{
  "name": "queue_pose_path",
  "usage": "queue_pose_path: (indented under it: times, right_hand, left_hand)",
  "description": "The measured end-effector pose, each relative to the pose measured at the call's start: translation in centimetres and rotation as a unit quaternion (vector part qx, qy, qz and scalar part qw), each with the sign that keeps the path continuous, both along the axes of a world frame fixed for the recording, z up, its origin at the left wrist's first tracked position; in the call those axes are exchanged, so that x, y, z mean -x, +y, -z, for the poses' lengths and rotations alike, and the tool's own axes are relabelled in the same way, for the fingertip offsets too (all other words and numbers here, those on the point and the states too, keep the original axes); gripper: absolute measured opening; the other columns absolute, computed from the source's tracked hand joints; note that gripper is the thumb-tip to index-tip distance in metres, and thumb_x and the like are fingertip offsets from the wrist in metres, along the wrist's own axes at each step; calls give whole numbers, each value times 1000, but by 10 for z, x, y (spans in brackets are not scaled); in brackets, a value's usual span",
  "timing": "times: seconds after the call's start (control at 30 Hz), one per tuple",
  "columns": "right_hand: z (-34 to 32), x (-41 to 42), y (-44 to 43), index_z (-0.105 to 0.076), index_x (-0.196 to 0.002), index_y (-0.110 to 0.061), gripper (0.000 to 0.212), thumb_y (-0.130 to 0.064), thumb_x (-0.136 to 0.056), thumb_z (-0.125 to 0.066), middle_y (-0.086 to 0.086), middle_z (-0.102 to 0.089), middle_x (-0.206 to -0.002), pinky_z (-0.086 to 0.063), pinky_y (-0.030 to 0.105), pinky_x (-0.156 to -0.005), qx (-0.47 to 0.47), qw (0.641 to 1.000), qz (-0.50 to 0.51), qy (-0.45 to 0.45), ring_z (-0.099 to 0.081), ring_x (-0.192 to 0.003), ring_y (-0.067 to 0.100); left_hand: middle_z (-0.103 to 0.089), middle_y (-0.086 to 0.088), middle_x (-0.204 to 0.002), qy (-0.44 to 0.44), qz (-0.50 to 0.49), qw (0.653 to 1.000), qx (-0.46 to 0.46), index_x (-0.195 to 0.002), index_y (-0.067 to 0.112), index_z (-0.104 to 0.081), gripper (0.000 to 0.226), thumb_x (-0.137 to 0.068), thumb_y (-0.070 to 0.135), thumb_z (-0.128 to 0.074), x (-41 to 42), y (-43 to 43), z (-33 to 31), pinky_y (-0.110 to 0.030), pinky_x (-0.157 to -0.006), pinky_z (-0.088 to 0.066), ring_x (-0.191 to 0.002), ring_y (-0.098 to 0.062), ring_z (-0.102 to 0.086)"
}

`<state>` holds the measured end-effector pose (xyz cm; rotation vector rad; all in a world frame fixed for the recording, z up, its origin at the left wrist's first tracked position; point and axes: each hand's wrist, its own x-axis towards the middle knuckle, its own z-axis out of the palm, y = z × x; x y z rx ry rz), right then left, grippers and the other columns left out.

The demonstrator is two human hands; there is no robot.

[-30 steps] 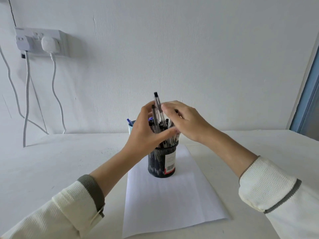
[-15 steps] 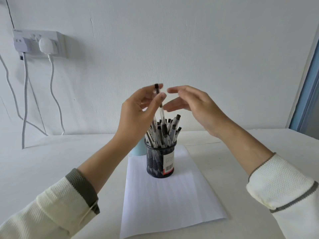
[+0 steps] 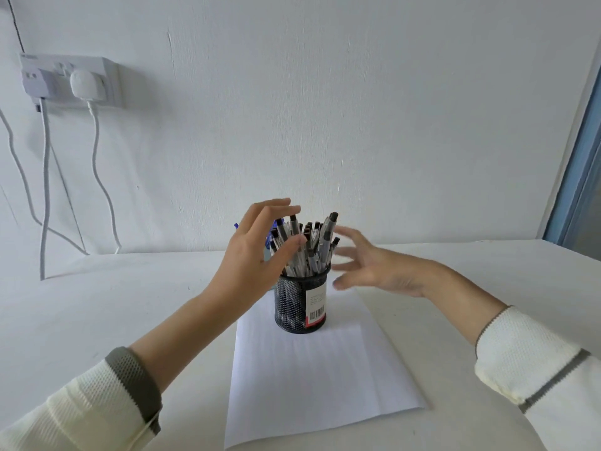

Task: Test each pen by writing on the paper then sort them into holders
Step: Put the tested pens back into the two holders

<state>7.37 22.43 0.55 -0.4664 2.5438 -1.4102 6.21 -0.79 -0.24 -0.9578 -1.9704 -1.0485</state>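
A black mesh holder (image 3: pixel 300 302) packed with several clear pens with black caps (image 3: pixel 313 247) stands on the far end of a white sheet of paper (image 3: pixel 312 379). My left hand (image 3: pixel 253 255) hovers at the holder's left side with its fingers straightened over the pen tops and its thumb against the pens; it grips none of them. My right hand (image 3: pixel 374 266), blurred, is spread open just right of the holder and holds nothing. Behind my left hand a pale blue holder (image 3: pixel 267 255) with blue pens (image 3: pixel 271 231) is mostly hidden.
Everything stands on a white table (image 3: pixel 97 304) against a white wall. A socket strip (image 3: pixel 70 81) with a white plug and hanging cables (image 3: pixel 45 190) is on the wall at the left. A blue door frame (image 3: pixel 582 177) runs down the right edge.
My left hand had lifted one pen above the holder; that pen is now back down among the others and the hand has let go. My right hand dropped lower and to the right.
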Motion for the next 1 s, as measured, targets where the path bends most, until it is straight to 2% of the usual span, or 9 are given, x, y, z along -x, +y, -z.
queue_pose_path:
  times: [0.07,0.17,0.27,0.37,0.47,0.57,0.7,0.87,1.0]
  right_hand:
    - [12,5,-9,-12,-150,-40,111,-16,-71,-85,-1,-47,-148,-37,41,-113,34,998,-32,-48,-55,-127,14]
    - [28,6,-27,-26,-148,-32,91,-8,-79,-81,-8,-57,-138,-41,31,-110,48,997,-49,-35,-55,-125,4]
    - [36,4,-37,-48,-138,-32,69,-16,-79,-82,-16,-62,-130,-44,22,-102,54,998,-41,20,-54,-122,-1]
    - [44,5,-44,-56,-129,-37,74,-32,-65,-91,-16,-65,-123,-47,31,-103,65,993,25,92,-57,-118,1]
    - [59,4,-58,-51,-122,-32,84,-37,-51,-95,-7,-64,-119,-56,36,-92,125,977,106,136,-64,-107,2]
    - [72,1,-67,-39,-114,-27,83,-32,-52,-94,0,-57,-121,-58,26,-81,151,963,168,148,-64,-103,1]
    - [63,-6,-55,-24,-125,-22,71,-11,-81,-77,-2,-57,-126,-53,15,-82,118,985,95,77,-59,-108,-2]
    - [59,-6,-39,-40,-125,-27,60,-4,-82,-75,-20,-60,-112,-49,10,-76,95,991,51,85,-60,-98,-15]
    - [67,-3,-44,-46,-115,-30,64,-18,-69,-90,-21,-61,-105,-45,5,-71,100,981,101,134,-57,-87,-20]
  left_hand:
    - [-48,6,-136,-42,8,999,14,-133,27,-52,47,-89,25,-68,1,-2,2,-32,-109,-40,-131,-4,-45]
    - [-45,14,-140,-84,32,996,16,-137,39,-44,55,-89,27,-69,-2,-2,3,-32,-110,-39,-134,1,-39]
    - [-44,15,-142,-218,104,970,-41,-141,49,-27,76,-83,37,-76,-4,-4,5,-30,-105,-42,-130,0,-45]
    - [-59,9,-125,-316,105,941,-60,-142,37,-23,98,-68,45,-86,0,-2,0,-30,-98,-49,-108,0,-63]
    - [-66,4,-115,-349,84,933,-21,-134,23,-34,97,-60,46,-91,8,7,-4,-33,-96,-53,-103,-4,-67]
    - [-65,6,-109,-336,51,940,-20,-124,20,-41,88,-57,47,-92,9,23,6,-35,-96,-53,-103,-5,-65]
    - [-51,3,-125,-249,-43,964,-87,-139,20,-27,98,-65,33,-90,-2,45,14,-26,-98,-46,-112,-9,-55]
    - [-32,-2,-131,-80,-140,986,-51,-149,10,-23,107,-68,42,-85,-2,59,22,-29,-108,-25,-126,-21,-32]
    - [-31,0,-134,-93,-202,974,-38,-150,18,-26,114,-59,61,-80,-3,56,18,-21,-94,-13,-122,-16,-28]
